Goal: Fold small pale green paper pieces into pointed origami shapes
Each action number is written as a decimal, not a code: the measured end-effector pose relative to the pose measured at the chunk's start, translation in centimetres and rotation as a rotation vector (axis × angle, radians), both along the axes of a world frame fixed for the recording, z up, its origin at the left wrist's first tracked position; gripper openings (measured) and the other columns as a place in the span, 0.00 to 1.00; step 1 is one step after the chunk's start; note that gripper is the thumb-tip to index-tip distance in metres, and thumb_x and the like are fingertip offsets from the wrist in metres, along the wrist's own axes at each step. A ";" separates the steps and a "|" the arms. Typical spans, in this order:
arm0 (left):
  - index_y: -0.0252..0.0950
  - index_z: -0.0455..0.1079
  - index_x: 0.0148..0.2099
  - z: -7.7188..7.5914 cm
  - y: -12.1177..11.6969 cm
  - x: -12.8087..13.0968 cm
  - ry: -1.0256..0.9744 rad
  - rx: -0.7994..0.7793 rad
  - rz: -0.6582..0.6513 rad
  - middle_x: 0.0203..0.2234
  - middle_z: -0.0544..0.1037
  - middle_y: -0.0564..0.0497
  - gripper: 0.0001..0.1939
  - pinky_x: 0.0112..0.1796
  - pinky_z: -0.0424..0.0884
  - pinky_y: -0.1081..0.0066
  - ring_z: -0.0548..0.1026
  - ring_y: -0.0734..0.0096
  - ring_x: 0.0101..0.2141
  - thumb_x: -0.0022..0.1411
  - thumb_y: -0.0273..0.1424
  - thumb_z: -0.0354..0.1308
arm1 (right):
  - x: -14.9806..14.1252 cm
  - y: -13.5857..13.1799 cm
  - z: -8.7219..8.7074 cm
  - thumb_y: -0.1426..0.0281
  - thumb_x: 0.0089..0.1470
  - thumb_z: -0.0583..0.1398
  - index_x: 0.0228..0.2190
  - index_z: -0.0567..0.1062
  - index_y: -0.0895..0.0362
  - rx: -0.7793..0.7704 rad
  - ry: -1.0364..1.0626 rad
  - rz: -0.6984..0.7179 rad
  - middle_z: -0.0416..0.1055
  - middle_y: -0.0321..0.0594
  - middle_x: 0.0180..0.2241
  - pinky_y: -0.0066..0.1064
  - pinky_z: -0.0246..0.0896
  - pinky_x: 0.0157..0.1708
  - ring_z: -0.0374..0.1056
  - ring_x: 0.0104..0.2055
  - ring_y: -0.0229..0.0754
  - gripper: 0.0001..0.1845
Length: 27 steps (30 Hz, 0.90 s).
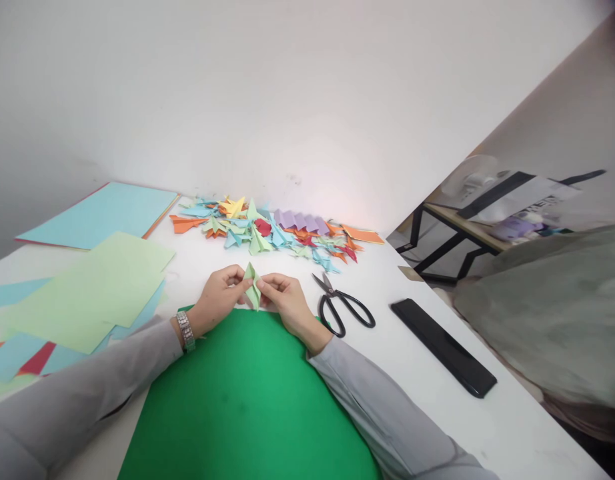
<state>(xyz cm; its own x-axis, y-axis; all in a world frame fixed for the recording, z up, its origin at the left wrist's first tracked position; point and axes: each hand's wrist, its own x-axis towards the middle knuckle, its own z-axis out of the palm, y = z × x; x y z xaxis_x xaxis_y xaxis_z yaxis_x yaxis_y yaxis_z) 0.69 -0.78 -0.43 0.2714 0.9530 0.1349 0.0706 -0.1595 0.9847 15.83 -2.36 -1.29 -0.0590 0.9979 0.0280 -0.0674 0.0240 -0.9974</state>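
Between my two hands is a small piece of folded light green paper (252,285), held upright with a pointed top. My left hand (221,293), with a metal-band watch (186,330) at the wrist, pinches its left side. The thumb and fingers of my right hand (286,299) close on its right side. Under my hands lies a large green sheet (237,393). Just right of my right hand rest black-handled scissors (340,303), their blades parted and pointing away from me.
Folded paper pieces (260,230) in many colours lie heaped along the wall. At left are light green sheets (102,287) and a blue-topped paper stack (107,210). A long black object (442,347) lies at right. Beyond the table edge are a draped grey-green cloth (547,307) and another desk (457,223).
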 end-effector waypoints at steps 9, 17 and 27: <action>0.34 0.73 0.36 0.6 -0.2 0.0 0.027 0.222 0.129 0.36 0.74 0.47 0.10 0.27 0.70 0.76 0.73 0.70 0.34 0.49 0.29 0.58 | -0.2 -0.1 -0.2 0.61 0.36 0.67 0.24 0.74 0.59 -0.032 0.027 0.011 0.67 0.31 0.15 0.24 0.53 0.17 0.58 0.16 0.31 0.15; 0.33 0.72 0.30 0.6 -0.6 0.1 -0.016 0.012 0.048 0.16 0.71 0.56 0.07 0.21 0.70 0.74 0.72 0.73 0.17 0.45 0.29 0.61 | 0.1 -0.2 0.0 0.67 0.37 0.64 0.23 0.71 0.58 -0.021 0.027 0.059 0.62 0.28 0.13 0.23 0.44 0.15 0.51 0.14 0.29 0.08; 0.33 0.76 0.28 0.4 -0.3 -0.2 -0.021 0.048 0.039 0.26 0.79 0.49 0.06 0.22 0.69 0.75 0.73 0.75 0.19 0.46 0.29 0.61 | -0.2 -0.1 0.3 0.70 0.36 0.61 0.20 0.69 0.57 -0.022 -0.025 -0.016 0.61 0.28 0.14 0.24 0.48 0.16 0.54 0.16 0.31 0.04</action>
<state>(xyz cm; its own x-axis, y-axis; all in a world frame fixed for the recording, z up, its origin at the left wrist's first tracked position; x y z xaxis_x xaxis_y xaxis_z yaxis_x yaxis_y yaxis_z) 0.47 -1.13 -0.06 0.2306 0.9551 0.1863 0.0573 -0.2045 0.9772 15.66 -2.48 -0.96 -0.0429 0.9991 0.0045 -0.0419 0.0027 -0.9991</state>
